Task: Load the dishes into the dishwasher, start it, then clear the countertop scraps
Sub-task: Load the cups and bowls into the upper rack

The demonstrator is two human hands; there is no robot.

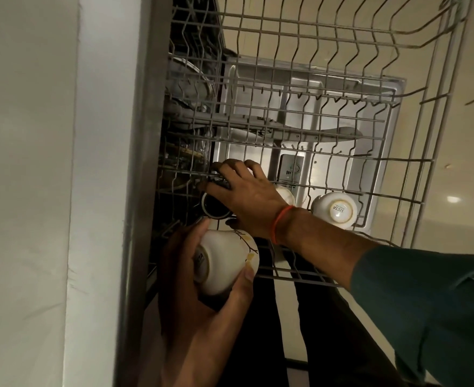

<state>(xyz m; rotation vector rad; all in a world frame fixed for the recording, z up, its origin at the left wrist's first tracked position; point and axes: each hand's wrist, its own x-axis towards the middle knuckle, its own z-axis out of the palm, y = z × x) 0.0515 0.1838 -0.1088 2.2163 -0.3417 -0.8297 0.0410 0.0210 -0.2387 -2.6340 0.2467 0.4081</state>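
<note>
Gripping a white cup (226, 261) upside down near the rack's (342, 174) front edge, the left hand (199, 297) curls around it; the right hand (247, 196) rests half-open over a dark cup (215, 209) in the rack.

Pulled-out wire dishwasher rack (328, 88) carries cups. White cup (334, 210) upside down at 4 o'clock; dark cup (213, 209) at 8 o'clock; between them another white cup (284, 194), mostly hidden.

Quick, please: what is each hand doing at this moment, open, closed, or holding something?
Left hand: closed around a white cup.
Right hand: fingers curled on the rack; grip unclear.
</note>
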